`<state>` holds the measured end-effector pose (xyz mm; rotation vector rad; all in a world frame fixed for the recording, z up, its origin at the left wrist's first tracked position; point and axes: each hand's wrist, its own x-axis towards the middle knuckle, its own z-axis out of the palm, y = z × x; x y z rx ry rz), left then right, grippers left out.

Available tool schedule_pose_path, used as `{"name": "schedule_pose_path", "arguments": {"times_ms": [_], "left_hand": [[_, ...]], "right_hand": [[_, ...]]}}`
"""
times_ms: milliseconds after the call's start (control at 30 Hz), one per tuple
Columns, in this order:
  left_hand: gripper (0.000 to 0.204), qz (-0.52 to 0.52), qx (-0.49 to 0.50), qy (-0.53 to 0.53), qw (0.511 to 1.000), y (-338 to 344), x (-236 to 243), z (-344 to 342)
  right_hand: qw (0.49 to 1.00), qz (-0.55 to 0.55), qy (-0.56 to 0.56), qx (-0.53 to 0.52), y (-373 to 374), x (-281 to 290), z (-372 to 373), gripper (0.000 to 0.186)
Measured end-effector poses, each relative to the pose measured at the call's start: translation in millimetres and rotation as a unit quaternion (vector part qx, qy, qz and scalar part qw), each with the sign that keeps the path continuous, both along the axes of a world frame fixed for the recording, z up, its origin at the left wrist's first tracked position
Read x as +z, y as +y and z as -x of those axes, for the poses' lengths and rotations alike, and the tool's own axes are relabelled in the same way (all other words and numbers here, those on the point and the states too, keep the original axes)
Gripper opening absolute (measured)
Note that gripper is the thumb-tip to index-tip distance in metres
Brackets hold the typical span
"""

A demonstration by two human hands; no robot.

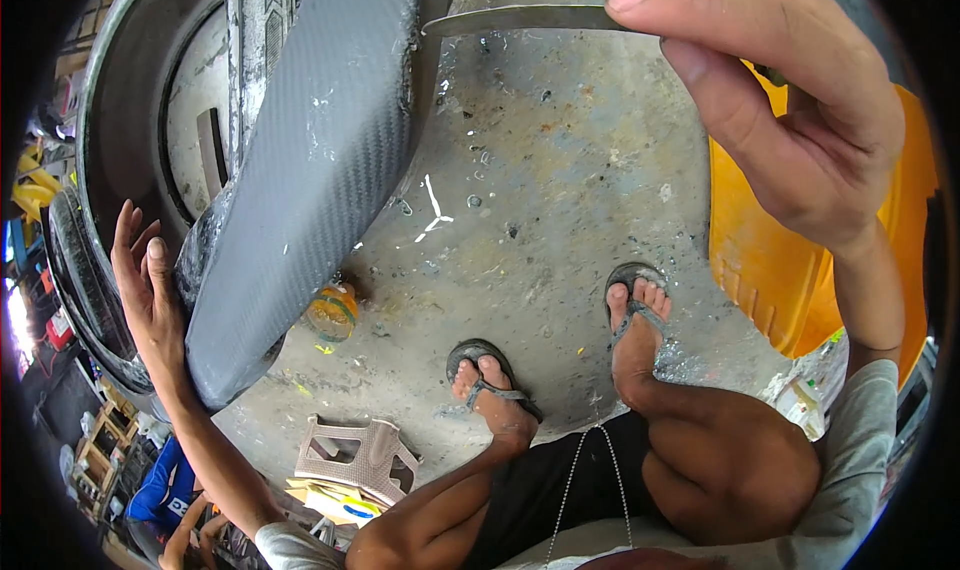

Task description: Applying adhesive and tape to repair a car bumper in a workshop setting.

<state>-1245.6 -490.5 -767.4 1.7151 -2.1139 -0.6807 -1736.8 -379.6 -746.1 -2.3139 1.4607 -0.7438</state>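
A long seat-like piece [300, 180] in grey carbon-weave covering slants across the left half of the head view. My left hand [152, 295] lies along its left side, fingers stretched out and holding nothing. High on the right, my right hand [800, 100] pinches a thin, slightly curved metal blade [530, 18] between thumb and fingertips. The blade points left, and its tip meets the right edge of the grey piece; whether it cuts in there cannot be made out. Small white flecks dot the covering.
Tyres [95, 120] stand behind the seat piece on the left. A yellow-orange jar [332, 312] sits beside it on the stained concrete floor [540, 150]. Nearer are a beige plastic stool [375, 450] and another person's arms [185, 540]. Orange moulded plastic [760, 260] is at right.
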Motion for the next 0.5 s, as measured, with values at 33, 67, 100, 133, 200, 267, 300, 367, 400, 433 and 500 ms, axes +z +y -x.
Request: {"name": "schedule_pose_path", "arguments": {"times_ms": [33, 67, 100, 133, 200, 267, 300, 367, 400, 433, 500], "left_hand": [[0.058, 0.001, 0.001, -0.001, 1.0, -0.3, 0.2, 0.2], [0.058, 0.002, -0.003, -0.004, 1.0, -0.6, 0.3, -0.4], [0.057, 0.003, -0.008, -0.005, 1.0, -1.5, 0.2, 0.1], [0.057, 0.004, -0.007, -0.005, 1.0, -1.9, 0.3, 0.9], [0.057, 0.005, -0.005, -0.009, 1.0, -2.0, 0.8, 2.0], [0.056, 0.007, -0.003, -0.009, 1.0, -1.6, 0.7, 1.2], [0.056, 0.008, -0.004, -0.01, 1.0, -1.5, 0.6, 0.5], [0.055, 0.009, -0.004, -0.007, 1.0, -1.8, 0.0, -2.5], [0.055, 0.009, -0.005, -0.004, 1.0, -1.6, -0.9, -4.1], [0.055, 0.01, -0.005, -0.002, 1.0, -0.8, -0.9, -3.7], [0.054, 0.008, 0.001, -0.008, 1.0, 0.8, 0.6, -0.8]], "right_hand": [[1.0, 0.008, 0.011, 0.008, 1.3, 1.1, 6.8, 0.032], [0.999, 0.016, 0.022, 0.017, 2.7, 1.6, 6.4, 0.032], [0.999, 0.025, 0.034, 0.025, 3.1, 4.3, 8.2, 0.033], [0.998, 0.033, 0.046, 0.033, 0.9, 10.7, 8.9, 0.033], [0.995, 0.051, 0.071, 0.05, -3.3, 9.2, 3.2, 0.034], [0.991, 0.068, 0.095, 0.068, -7.4, 13.0, -0.5, 0.035], [0.988, 0.076, 0.107, 0.076, -7.3, 15.3, 1.7, 0.035], [0.983, 0.093, 0.132, 0.091, -11.4, 17.5, -2.7, 0.036], [0.979, 0.101, 0.145, 0.099, -9.7, 19.2, 4.4, 0.036], [0.975, 0.108, 0.159, 0.107, -9.4, 20.9, 8.6, 0.036], [0.967, 0.124, 0.185, 0.122, -10.9, 25.1, 4.8, 0.037]]}}
